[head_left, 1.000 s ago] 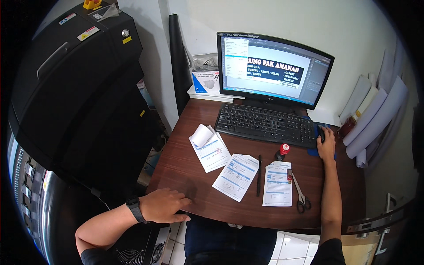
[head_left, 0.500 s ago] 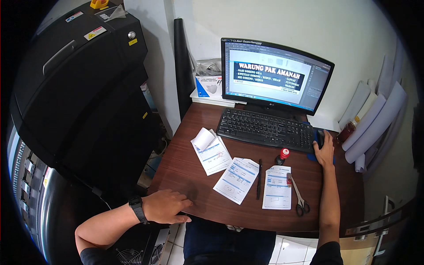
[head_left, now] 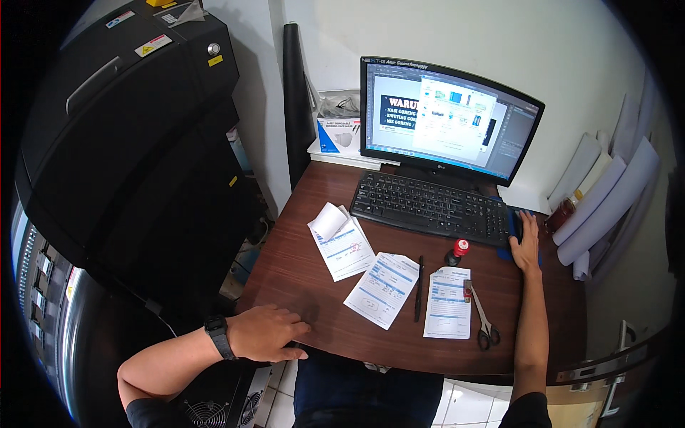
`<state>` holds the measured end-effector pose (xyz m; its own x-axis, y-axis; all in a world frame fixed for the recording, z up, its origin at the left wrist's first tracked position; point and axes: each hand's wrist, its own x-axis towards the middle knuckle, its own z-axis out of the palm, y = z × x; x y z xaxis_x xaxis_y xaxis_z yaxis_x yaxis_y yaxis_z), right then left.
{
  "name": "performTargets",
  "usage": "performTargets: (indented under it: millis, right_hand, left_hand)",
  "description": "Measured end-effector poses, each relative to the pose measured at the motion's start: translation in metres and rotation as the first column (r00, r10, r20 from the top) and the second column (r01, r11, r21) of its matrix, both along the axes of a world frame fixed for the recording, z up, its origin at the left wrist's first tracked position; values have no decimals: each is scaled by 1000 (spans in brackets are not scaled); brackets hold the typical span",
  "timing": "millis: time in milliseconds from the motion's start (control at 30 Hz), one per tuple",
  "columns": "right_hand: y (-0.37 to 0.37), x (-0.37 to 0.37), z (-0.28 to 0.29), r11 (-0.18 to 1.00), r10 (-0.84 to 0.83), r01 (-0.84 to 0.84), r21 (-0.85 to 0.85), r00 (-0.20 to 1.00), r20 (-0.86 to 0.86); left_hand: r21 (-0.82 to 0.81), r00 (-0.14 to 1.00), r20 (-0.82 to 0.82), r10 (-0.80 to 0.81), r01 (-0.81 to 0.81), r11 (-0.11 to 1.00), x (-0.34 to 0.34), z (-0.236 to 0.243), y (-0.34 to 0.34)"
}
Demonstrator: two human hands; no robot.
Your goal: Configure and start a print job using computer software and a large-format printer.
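My right hand (head_left: pixel 526 246) rests over a dark computer mouse on a blue mouse pad (head_left: pixel 504 254), right of the black keyboard (head_left: pixel 428 207); the palm and fingers hide most of the mouse. Behind the keyboard, the monitor (head_left: pixel 399 146) shows a pale window of small pictures covering part of a dark banner layout. My left hand (head_left: pixel 270 334) lies palm down on the near left edge of the brown desk (head_left: pixel 285 274), holding nothing, its fingers loosely extended. A black watch (head_left: pixel 219 337) is on that wrist.
Printed forms (head_left: pixel 383 291) lie on the desk beside a black pen (head_left: pixel 419 289), a red-topped stamp (head_left: pixel 458 252) and scissors (head_left: pixel 484 317). Paper rolls (head_left: pixel 596 203) lean at right near a jar (head_left: pixel 561 214). A mask box (head_left: pixel 338 135) stands behind; a large black machine (head_left: pixel 135 157) fills the left.
On the monitor, a pale window with small pictures has opened over the banner layout. My right hand has shifted very slightly at the mouse; my left hand stays in place.
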<state>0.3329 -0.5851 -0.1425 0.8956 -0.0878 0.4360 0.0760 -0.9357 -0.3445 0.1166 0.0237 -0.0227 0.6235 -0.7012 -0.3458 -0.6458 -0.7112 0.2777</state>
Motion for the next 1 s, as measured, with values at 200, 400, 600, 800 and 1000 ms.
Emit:
performTargets:
  millis: [200,400,600,800,1000]
  right_hand:
    - [5,-1,2,1000,4,-4,1,999,52]
    - [9,-3,7,1000,-9,9,-10,997,71]
    - [7,-1,7,1000,10,-15,22,977,213]
    - [9,1,6,999,-21,13,37,978,210]
    - [7,4,0,999,-40,40,1,985,167]
  left_hand:
    - [2,1000,1,4,-4,1000,0,1,-1]
    - [35,999,-38,22,-21,999,1,5,-3]
    - [77,998,-64,24,-19,997,2,5,-2]
    - [-21,1000,31,-3,4,1000,0,0,0]
    - [-8,1000,20,0,0,1000,0,3,-2]
